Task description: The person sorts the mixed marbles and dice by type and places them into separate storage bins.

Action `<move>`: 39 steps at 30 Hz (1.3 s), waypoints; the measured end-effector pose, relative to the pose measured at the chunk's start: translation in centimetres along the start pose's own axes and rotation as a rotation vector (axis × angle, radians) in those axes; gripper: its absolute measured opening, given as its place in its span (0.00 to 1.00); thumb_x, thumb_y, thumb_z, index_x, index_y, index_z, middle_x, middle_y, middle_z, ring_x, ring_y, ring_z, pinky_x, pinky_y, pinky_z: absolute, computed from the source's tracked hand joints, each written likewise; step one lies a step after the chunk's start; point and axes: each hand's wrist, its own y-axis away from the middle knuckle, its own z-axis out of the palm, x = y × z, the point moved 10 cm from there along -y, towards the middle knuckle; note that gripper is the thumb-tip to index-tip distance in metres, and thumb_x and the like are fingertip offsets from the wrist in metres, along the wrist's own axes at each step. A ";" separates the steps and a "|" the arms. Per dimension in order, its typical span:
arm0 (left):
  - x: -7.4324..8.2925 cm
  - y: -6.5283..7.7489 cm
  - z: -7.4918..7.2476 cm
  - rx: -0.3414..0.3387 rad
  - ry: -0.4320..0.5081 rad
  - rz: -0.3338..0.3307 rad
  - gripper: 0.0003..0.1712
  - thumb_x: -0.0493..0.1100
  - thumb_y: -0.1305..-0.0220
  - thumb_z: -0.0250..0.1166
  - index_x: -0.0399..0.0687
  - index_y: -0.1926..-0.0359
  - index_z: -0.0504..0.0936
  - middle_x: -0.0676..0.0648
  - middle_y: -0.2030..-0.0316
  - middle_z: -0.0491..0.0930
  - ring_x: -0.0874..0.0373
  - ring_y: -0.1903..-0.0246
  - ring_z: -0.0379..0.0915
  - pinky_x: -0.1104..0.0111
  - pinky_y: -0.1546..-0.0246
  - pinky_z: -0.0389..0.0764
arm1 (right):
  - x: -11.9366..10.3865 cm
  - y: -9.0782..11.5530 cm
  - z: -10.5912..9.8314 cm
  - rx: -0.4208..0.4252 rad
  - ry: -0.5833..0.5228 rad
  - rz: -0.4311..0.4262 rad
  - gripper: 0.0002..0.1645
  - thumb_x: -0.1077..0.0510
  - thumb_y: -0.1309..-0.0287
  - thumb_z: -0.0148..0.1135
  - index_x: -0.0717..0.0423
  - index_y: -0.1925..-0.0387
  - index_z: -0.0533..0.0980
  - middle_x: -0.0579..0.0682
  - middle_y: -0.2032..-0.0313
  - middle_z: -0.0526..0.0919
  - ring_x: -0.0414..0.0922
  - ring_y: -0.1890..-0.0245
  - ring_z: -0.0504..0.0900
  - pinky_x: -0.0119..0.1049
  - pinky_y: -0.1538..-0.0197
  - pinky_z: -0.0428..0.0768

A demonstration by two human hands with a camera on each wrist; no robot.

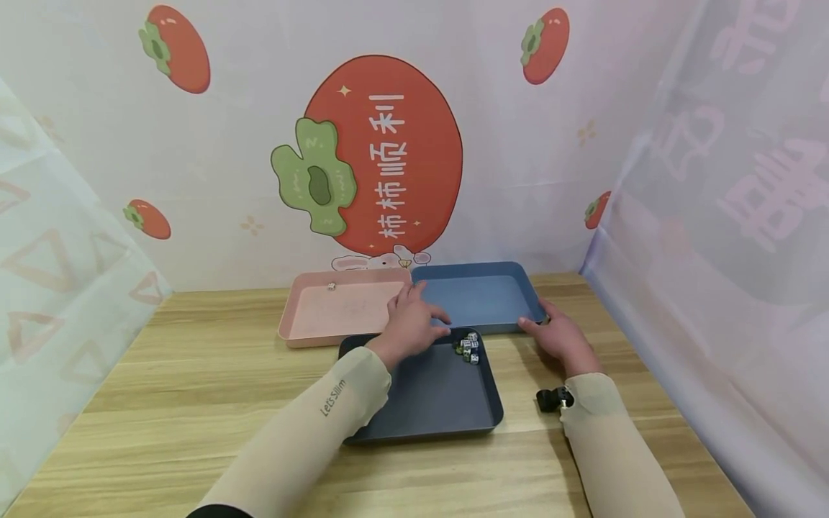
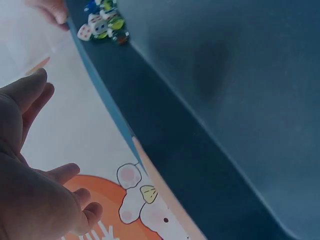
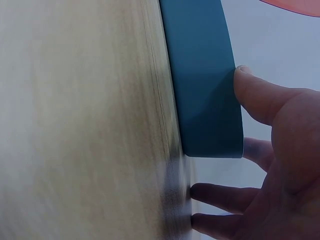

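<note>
My left hand (image 1: 411, 322) is held over the back rim of the dark grey tray (image 1: 434, 403), near where the pink tray (image 1: 337, 316) meets the blue tray (image 1: 479, 298). Its fingers are spread, and nothing shows between them in the left wrist view. A cluster of small dice (image 1: 469, 347), some white with dots and some coloured, lies in the dark tray's back right corner. One white die (image 1: 332, 286) sits toward the back of the pink tray. My right hand (image 1: 560, 338) holds the blue tray's front right corner, thumb on the rim (image 3: 239, 90) and fingers around the side.
All three trays are on a wood-grain table (image 1: 194, 388), pink and blue side by side at the back, dark grey in front. A black device (image 1: 553, 399) is at the right wrist. A printed cloth (image 1: 227, 144) with persimmons hangs behind, and more cloth lines both sides.
</note>
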 end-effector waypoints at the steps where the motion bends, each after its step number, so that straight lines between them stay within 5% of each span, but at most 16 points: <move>1: 0.1 0.0 0.4 -0.008 -0.014 0.007 0.09 0.56 0.42 0.65 0.68 0.61 0.86 0.42 0.31 0.50 0.41 0.32 0.33 0.44 0.41 0.45 | 0.0 0.0 0.0 0.001 0.001 -0.002 0.57 0.27 0.45 0.49 0.52 0.27 0.39 0.69 0.33 0.51 0.67 0.36 0.52 0.65 0.43 0.55; 14: 0.7 0.0 4.0 -0.087 -0.163 0.052 0.12 0.52 0.40 0.64 0.68 0.55 0.84 0.41 0.30 0.48 0.40 0.32 0.32 0.44 0.41 0.46 | 0.1 -0.2 0.0 0.003 0.006 0.000 0.56 0.28 0.44 0.50 0.52 0.27 0.39 0.69 0.33 0.52 0.67 0.36 0.53 0.65 0.43 0.55; 29: 0.8 -0.5 5.6 -0.153 -0.157 0.030 0.14 0.52 0.40 0.64 0.69 0.51 0.83 0.42 0.29 0.44 0.39 0.32 0.32 0.44 0.40 0.45 | 0.1 -0.1 0.0 0.007 -0.003 0.008 0.58 0.27 0.46 0.49 0.51 0.27 0.39 0.69 0.33 0.52 0.67 0.36 0.52 0.65 0.43 0.54; 39: 0.5 -0.5 5.5 -0.165 -0.127 0.021 0.06 0.50 0.39 0.64 0.68 0.63 0.86 0.42 0.31 0.51 0.39 0.32 0.34 0.44 0.41 0.47 | 0.2 -0.2 -0.1 0.011 0.011 0.009 0.56 0.28 0.44 0.49 0.51 0.27 0.39 0.69 0.34 0.53 0.67 0.37 0.53 0.67 0.44 0.54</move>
